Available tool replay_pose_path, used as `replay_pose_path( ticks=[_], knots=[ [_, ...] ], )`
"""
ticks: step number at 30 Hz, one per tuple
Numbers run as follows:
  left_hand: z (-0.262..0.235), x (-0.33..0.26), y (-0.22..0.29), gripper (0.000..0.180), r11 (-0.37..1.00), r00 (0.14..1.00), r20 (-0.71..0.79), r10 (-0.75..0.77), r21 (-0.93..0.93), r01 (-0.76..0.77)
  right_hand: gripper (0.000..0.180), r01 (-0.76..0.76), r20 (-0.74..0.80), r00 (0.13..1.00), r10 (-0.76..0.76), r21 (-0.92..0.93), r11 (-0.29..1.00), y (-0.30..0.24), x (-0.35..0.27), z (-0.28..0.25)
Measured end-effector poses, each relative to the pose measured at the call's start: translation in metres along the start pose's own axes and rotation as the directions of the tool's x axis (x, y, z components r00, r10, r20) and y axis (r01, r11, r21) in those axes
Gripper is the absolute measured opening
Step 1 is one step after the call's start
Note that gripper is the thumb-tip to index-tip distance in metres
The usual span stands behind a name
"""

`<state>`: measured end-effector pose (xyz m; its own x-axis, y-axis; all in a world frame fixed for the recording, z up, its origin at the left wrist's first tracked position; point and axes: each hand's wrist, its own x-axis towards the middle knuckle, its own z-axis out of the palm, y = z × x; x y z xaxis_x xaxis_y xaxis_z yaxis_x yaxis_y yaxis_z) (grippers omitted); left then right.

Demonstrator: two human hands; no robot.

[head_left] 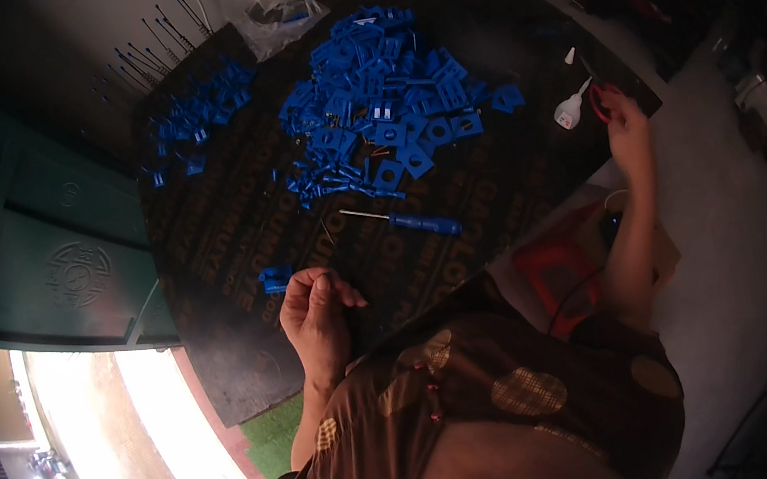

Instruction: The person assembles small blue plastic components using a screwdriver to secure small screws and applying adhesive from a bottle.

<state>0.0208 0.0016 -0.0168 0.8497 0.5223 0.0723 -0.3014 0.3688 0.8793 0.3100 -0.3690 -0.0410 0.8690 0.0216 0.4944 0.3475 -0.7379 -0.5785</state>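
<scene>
the fingers of the left hand (317,311) are curled in and pinched together; what is pinched cannot be told. a small blue piece (276,279) is seen just beside it on the dark surface (231,235). a red-handled tool (599,102) is gripped by the right hand (627,133) at the far edge, next to a white bottle (569,112). a blue screwdriver (406,220) is laid between the hands, below a big pile of blue pieces (380,98).

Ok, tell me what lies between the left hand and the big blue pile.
In the head view, a blue-handled screwdriver lies on the dark board between the left hand and the pile.
</scene>
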Motion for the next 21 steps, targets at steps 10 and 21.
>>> replay_pose_path(
  ticks=[10,21],
  knots=[
    [0.004,-0.003,0.001,0.018,0.993,0.996,0.047,-0.073,-0.09,0.077,0.025,0.079,-0.064,0.995,-0.072,0.103,0.992,-0.033,-0.014,0.044],
    [0.0,-0.007,-0.005,0.015,0.853,0.96,0.168,-0.224,-0.444,0.276,0.023,0.029,0.162,0.961,-0.223,0.744,0.668,-0.192,-0.078,0.046]
  ],
)
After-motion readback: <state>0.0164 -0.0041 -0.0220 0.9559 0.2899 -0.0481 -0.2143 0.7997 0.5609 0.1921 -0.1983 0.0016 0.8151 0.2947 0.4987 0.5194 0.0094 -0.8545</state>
